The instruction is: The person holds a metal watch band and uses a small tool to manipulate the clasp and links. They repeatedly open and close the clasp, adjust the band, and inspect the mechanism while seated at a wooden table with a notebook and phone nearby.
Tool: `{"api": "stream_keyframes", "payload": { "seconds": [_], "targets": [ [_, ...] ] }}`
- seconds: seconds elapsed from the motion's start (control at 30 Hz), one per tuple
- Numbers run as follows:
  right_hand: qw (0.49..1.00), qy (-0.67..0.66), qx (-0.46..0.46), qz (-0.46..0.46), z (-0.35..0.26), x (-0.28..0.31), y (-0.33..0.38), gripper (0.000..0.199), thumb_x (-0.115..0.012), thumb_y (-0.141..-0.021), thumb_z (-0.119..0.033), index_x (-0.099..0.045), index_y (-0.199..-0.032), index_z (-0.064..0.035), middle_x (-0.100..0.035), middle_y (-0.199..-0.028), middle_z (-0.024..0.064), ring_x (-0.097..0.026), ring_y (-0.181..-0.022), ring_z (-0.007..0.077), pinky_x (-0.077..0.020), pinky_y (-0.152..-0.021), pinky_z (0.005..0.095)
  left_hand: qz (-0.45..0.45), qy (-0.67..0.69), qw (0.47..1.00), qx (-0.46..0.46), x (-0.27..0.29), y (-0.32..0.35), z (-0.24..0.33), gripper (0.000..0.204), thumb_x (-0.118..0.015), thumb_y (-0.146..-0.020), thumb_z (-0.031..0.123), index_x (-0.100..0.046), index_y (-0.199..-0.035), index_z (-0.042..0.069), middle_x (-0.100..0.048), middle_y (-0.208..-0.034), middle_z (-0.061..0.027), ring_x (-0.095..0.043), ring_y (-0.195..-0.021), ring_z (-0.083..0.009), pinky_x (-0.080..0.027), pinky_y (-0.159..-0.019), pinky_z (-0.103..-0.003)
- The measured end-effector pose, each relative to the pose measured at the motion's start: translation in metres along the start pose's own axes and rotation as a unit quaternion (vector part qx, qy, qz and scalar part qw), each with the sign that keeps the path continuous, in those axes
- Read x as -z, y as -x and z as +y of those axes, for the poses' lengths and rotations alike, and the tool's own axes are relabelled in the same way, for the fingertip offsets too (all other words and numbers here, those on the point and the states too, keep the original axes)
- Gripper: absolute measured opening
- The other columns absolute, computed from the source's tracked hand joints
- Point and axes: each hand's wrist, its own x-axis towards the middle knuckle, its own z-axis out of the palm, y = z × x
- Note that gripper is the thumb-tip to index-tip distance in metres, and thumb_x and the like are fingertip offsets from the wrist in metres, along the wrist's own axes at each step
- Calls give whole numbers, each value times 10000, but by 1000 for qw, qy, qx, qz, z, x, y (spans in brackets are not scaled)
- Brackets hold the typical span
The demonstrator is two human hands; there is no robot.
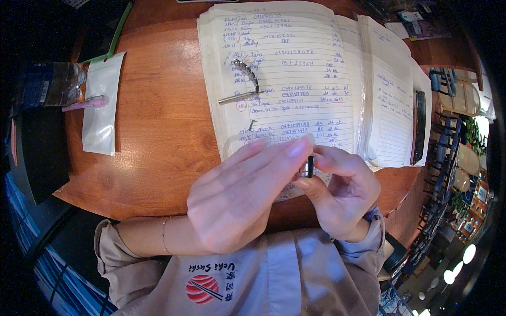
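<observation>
Pinched between thumb and forefinger of the right hand (345,192): a small dark shiny piece (310,167), over the near part of an open notebook (311,45), long axis running away from the chest. Screened on its left by extended fingers of the left hand (237,195); whether gripping too, cannot tell. Farther out: blue handwritten rows, some circled in red, under a curved segmented strip (250,72) and slim metal rod (237,98). On the shirt (279,274), printed dark lettering beside a red round emblem (203,289).

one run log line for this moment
right hand: pinches small black-and-silver piece | left hand: beside piece, contact unclear | open notebook: curved metal strip on top
</observation>
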Motion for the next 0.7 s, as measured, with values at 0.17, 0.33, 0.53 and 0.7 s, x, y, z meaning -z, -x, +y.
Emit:
{"api": "stream_keyframes", "payload": {
  "seconds": [0.17,0.33,0.53,0.7],
  "targets": [
    [1000,-6,10,7,1,-1,0,306,-716,-642,47,-568,-909,26,-617,-898,177,-614,-825,216,-490,-723,292,-57,-29,998,5,7,-7,5,493,-569,-768,-50,-320,-1188,-116,-627,-926,-176,-623,-865,-283,-474,-796,-368],
    [999,19,26,-12,-1,3,-3,304,-711,-653,39,-563,-919,22,-613,-899,182,-613,-819,216,-489,-715,288,-88,-17,995,-53,13,-11,-3,575,-565,-770,-51,-232,-1237,-100,-601,-992,-175,-612,-894,-275,-452,-819,-408],
    [1000,-11,13,-22,-2,4,-2,292,-696,-670,38,-560,-928,19,-607,-899,188,-611,-816,225,-487,-711,288,-177,16,984,14,22,-16,6,446,-561,-738,-87,-395,-1151,-62,-556,-1072,-191,-572,-955,-313,-394,-883,-439],
    [999,2,36,-22,-1,4,-4,289,-700,-668,33,-560,-921,20,-606,-899,188,-610,-817,229,-487,-715,291,-115,53,992,9,15,-14,2,337,-594,-707,-72,-505,-1028,-19,-581,-1003,-205,-588,-901,-343,-442,-827,-445]
  ]
}}
